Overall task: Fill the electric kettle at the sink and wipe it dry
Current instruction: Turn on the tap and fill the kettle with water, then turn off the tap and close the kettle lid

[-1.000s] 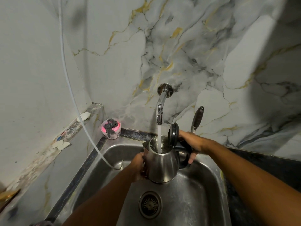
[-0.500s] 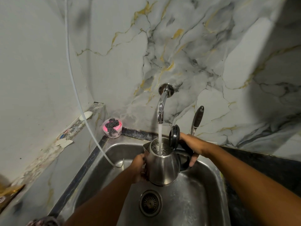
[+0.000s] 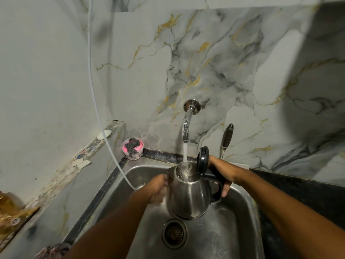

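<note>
A stainless steel electric kettle [image 3: 188, 197] is held upright over the steel sink [image 3: 240, 232], its black lid [image 3: 202, 159] flipped open. A stream of water runs from the wall tap [image 3: 187, 121] straight into the kettle's mouth, where water churns near the rim. My right hand [image 3: 221, 171] grips the black handle on the kettle's right. My left hand [image 3: 158, 189] presses against the kettle's left side just below the spout.
The drain [image 3: 174, 233] lies under the kettle. A pink tub with a steel scrubber [image 3: 133, 148] stands at the sink's back left corner. A white hose [image 3: 97, 101] hangs into the basin. A dark-handled utensil [image 3: 226, 139] leans on the marble wall. Dark counter [image 3: 298, 195] at right.
The water level inside the kettle has risen. The kettle and both hands have stayed nearly still under the running tap.
</note>
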